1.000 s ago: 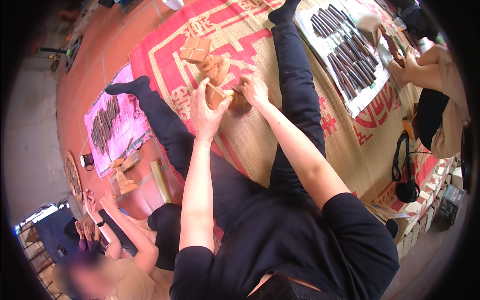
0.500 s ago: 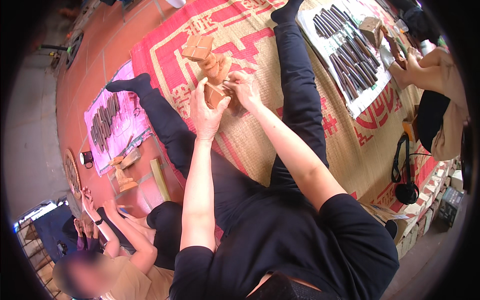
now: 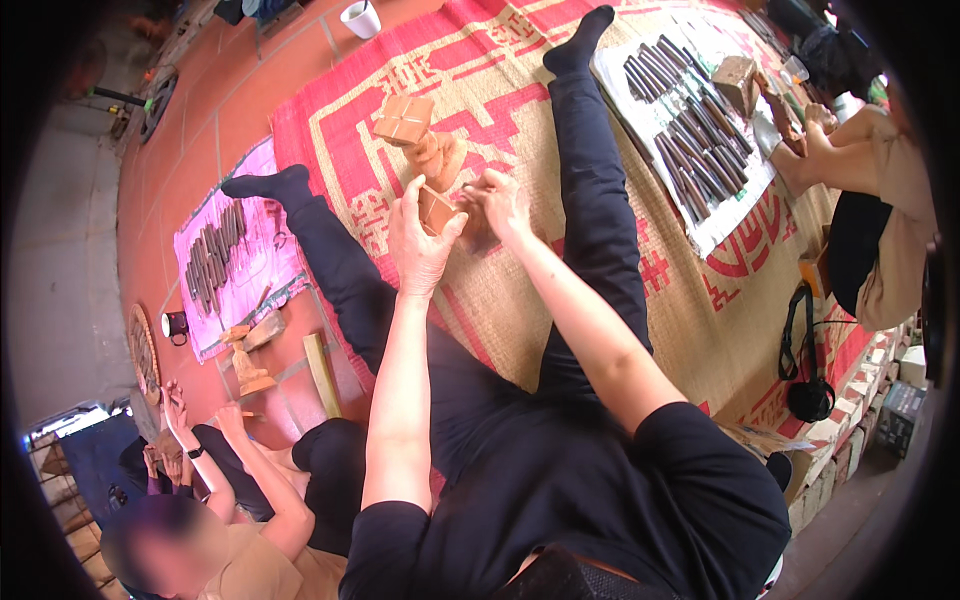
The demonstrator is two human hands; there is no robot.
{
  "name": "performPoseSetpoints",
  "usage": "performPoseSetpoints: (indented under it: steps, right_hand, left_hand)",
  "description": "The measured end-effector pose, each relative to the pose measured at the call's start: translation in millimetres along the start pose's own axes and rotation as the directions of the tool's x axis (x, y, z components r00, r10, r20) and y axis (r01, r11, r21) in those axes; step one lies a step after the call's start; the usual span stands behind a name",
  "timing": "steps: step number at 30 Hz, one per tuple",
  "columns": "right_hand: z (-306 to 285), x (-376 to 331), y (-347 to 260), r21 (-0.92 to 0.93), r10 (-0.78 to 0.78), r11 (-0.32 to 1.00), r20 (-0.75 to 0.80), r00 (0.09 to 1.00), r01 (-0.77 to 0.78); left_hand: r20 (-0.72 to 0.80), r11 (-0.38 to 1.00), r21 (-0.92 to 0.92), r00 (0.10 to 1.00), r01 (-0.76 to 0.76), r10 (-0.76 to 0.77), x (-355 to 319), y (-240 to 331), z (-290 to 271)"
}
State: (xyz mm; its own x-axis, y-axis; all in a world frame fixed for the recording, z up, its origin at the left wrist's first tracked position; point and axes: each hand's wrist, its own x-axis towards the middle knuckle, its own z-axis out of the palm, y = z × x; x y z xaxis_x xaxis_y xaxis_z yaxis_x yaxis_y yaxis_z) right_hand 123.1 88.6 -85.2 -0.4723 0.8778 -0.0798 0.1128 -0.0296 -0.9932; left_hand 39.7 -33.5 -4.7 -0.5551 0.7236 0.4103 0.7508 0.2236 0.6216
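I sit on a red and tan woven mat with my legs in dark trousers spread apart. Between them stands a carved wooden figure with a square block top. My left hand grips the figure's lower part at its base. My right hand is closed on the same base from the right, and a thin wooden stick pokes out between the two hands. Whether the stick is a tool or a part of the carving is unclear.
A white sheet with several dark chisels lies at the upper right, beside another person's arm and knee. A pink cloth with more tools lies at the left. A second person sits at the lower left near a small wooden carving. A white cup stands at the top.
Both hands have shifted slightly along the figure's base and the view has moved a little. The figure stays upright on the mat.
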Motion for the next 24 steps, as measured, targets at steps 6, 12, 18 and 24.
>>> performPoseSetpoints:
  steps: [6, 12, 18, 24]
  right_hand:
    - [8.0, -5.4, 6.2, -0.229, -0.118, 0.968, -0.046, 0.992, 0.105]
    - [10.1, 4.7, 9.6, 0.012, -0.11, 0.994, -0.009, 0.994, 0.11]
    - [15.6, -1.3, 4.8, -0.098, -0.22, 0.97, 0.031, 0.975, 0.222]
    - [-9.5, 5.3, 12.0, -0.081, 0.205, 0.976, 0.055, 0.977, -0.2]
  left_hand:
    - [-0.023, 1.0, -0.001, 1.0, -0.004, 0.004, 3.2, -5.6, 1.1]
    - [-0.01, 1.0, 0.002, 1.0, 0.011, -0.011, 0.8, -1.5, 0.9]
    - [0.022, 0.997, 0.068, 0.999, 0.028, -0.03, 6.6, 7.3, 6.4]
    - [0.043, 0.997, 0.078, 0.999, 0.017, -0.02, 2.3, 9.0, 6.2]
